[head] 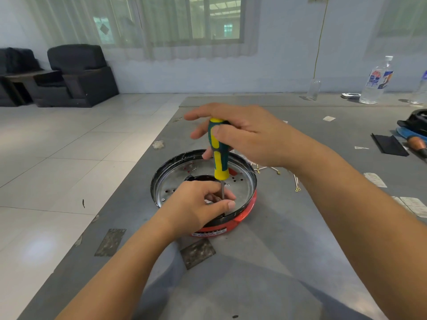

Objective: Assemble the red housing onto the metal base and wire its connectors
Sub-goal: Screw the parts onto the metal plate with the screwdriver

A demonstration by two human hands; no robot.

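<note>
A round metal base (pixel 178 179) with a black rim sits in the red housing (pixel 240 218) on the grey table. My right hand (pixel 245 135) grips the green and yellow handle of a screwdriver (pixel 218 153), held upright with its shaft pointing down into the base. My left hand (pixel 198 204) rests on the near rim, its fingers and thumb curled round the shaft's lower end, where the tip is hidden. Loose wires with yellow ring connectors (pixel 297 187) lie on the table behind and to the right of the base.
The grey table (pixel 277 239) ends at its left edge over a tiled floor. Dark tape patches (pixel 197 252) mark its near part. At the far right stand a clear bottle (pixel 376 82), a black strip (pixel 388 146) and a tool with a brown handle (pixel 416 144). Paper scraps lie scattered.
</note>
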